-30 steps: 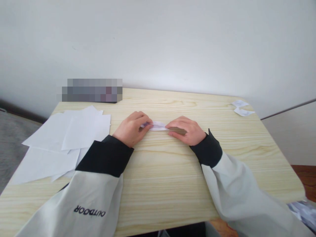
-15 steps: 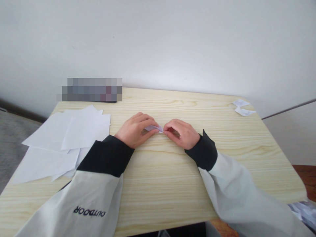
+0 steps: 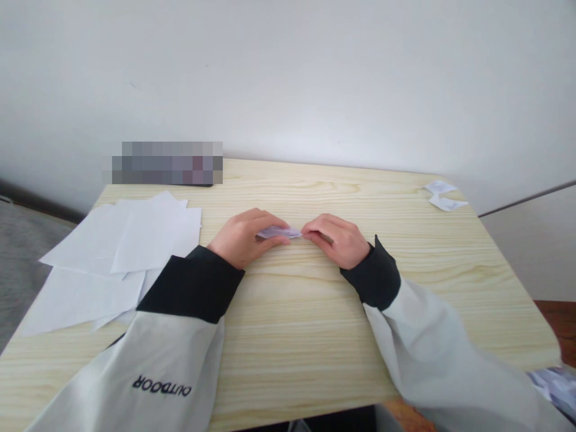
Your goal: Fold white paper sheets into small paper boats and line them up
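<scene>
A small folded piece of white paper (image 3: 293,233) is held between my two hands over the middle of the table. My left hand (image 3: 247,237) grips its left part between thumb and fingers, covering much of it. The thumb and fingertips of my right hand (image 3: 338,240) pinch its pointed right end. The paper's exact folded shape is partly hidden by my fingers.
Loose white sheets (image 3: 148,234) lie overlapping on the left of the wooden table (image 3: 292,336). Two small folded papers (image 3: 447,204) rest at the far right corner. A blurred-out object (image 3: 166,165) stands at the back left, near the wall (image 3: 315,78). More paper pieces (image 3: 555,387) show at lower right.
My right hand has shifted slightly right, its fingertips still pinching the paper's end. More of the folded paper shows between my hands, now looking flatter. My left hand has barely moved.
</scene>
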The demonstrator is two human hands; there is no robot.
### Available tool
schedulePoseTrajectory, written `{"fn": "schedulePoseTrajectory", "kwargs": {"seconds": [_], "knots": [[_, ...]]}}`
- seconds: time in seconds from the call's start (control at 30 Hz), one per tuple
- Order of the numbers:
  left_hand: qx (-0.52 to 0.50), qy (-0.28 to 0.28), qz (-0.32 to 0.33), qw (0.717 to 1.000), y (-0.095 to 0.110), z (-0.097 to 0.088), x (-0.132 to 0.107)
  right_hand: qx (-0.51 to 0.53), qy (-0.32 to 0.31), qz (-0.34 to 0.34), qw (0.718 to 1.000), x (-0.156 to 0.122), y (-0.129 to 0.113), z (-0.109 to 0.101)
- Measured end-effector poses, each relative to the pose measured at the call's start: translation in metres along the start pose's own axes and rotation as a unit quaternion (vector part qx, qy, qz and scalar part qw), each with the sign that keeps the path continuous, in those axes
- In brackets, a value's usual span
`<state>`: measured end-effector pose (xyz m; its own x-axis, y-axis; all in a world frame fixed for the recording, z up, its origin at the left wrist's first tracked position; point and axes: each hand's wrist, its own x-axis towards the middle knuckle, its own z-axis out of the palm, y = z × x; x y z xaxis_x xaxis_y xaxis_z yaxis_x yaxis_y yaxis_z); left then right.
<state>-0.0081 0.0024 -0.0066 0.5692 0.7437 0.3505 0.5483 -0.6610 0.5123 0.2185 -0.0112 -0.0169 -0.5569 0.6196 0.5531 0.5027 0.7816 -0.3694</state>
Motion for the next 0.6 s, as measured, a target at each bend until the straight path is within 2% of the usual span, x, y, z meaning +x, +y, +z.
{"fn": "schedulePoseTrajectory", "kwargs": {"seconds": [0.2,0.4,0.6], "knots": [[-0.009,0.027,-0.05,0.998,-0.004,-0.008,-0.004,-0.02,0.002,-0.016,1.0,-0.002,0.007,-0.008],[0.0,0.002,-0.021,1.0,-0.01,-0.014,-0.006,-0.03,0.004,-0.028,0.999,-0.002,0.009,-0.011],[-0.019,0.011,-0.063,0.998,-0.016,-0.023,-0.009,-0.035,0.002,-0.035,0.999,-0.003,0.01,-0.013]]}}
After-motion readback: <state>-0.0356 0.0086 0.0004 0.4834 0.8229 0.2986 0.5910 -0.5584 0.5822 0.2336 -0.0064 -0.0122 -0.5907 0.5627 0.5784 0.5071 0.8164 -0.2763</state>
